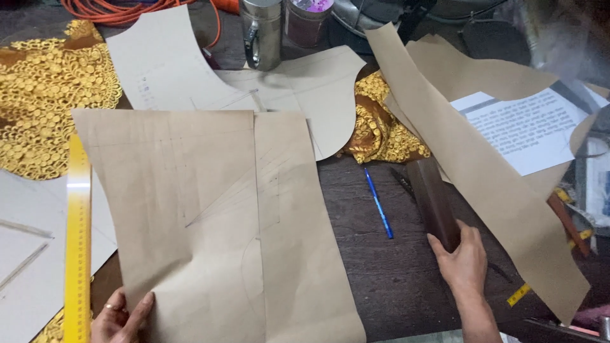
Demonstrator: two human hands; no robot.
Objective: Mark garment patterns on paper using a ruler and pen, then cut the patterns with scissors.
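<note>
A large brown paper pattern sheet (210,222) with faint pencil lines lies on the dark table. My left hand (121,317) holds its lower left corner, thumb on top of the paper. My right hand (462,257) grips the near end of a dark brown wooden block (432,197) that lies on the table, partly under another brown paper sheet (502,184). A blue pen (379,203) lies between the two sheets.
A yellow ruler (77,241) runs along the left. Gold lace fabric (44,95) lies far left, more of it (381,127) at centre. A metal mug (262,32), white cut paper pieces (165,63), a printed page (527,127) and an orange cable (114,9) sit farther back.
</note>
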